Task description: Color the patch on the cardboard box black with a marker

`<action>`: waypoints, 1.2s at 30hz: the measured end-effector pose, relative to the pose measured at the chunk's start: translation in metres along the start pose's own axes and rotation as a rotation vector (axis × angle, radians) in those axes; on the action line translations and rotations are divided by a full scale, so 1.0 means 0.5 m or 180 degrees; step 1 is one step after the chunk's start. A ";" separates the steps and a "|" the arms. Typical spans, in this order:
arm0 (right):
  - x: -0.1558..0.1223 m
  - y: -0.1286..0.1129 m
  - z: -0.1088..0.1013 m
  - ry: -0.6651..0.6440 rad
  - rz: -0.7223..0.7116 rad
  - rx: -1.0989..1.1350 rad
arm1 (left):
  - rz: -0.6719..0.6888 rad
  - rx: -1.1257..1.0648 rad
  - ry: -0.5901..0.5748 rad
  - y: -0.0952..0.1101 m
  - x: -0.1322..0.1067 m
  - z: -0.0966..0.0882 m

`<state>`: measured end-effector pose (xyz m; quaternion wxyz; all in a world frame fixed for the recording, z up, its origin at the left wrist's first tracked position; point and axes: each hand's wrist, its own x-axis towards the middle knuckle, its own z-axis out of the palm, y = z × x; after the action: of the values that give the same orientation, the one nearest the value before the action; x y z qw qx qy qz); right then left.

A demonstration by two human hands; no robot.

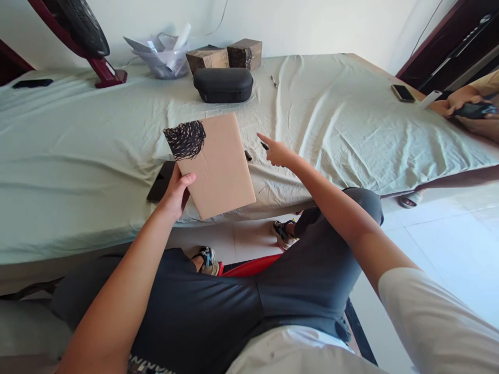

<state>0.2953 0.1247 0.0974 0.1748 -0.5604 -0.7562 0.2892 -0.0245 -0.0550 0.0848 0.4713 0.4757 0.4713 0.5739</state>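
My left hand [178,192] grips the lower left edge of a brown piece of cardboard [222,166], thumb on its front face. Whether it is a flat sheet or the face of a box, I cannot tell. Dense black scribble [186,139] covers its upper left corner; the rest of the face is plain brown. To the right of the cardboard and apart from it, my right hand [279,152] holds a dark marker [264,146], with the index finger stretched out. A small black object [248,155], perhaps a marker cap, shows beside the cardboard's right edge.
A black hard case [223,85] stands behind the cardboard, before two cardboard boxes [245,54]. A plastic basket [167,61], a pen [273,81] and a phone [403,93] rest on the cloth-covered table [312,119]. At far right, another person's hands [465,104] hold a dark device.
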 end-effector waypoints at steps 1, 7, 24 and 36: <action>-0.001 -0.004 -0.011 0.0025 -0.0082 0.0476 | -0.0024 0.0001 0.0027 0.000 0.000 0.000; -0.010 -0.027 -0.039 0.0051 -0.0485 0.2407 | -0.0170 0.0051 0.0129 -0.007 0.001 0.003; -0.205 -0.177 0.065 0.0661 -0.2923 0.0318 | -0.0446 -0.0018 0.0537 -0.040 -0.044 0.115; -0.198 -0.162 0.069 0.1272 -0.3727 -0.0013 | -0.0419 0.0074 0.0675 -0.038 -0.046 0.121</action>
<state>0.2453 0.0061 0.1281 0.4417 -0.0960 -0.8914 0.0332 0.0396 -0.0700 0.0699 0.4499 0.3857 0.5554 0.5833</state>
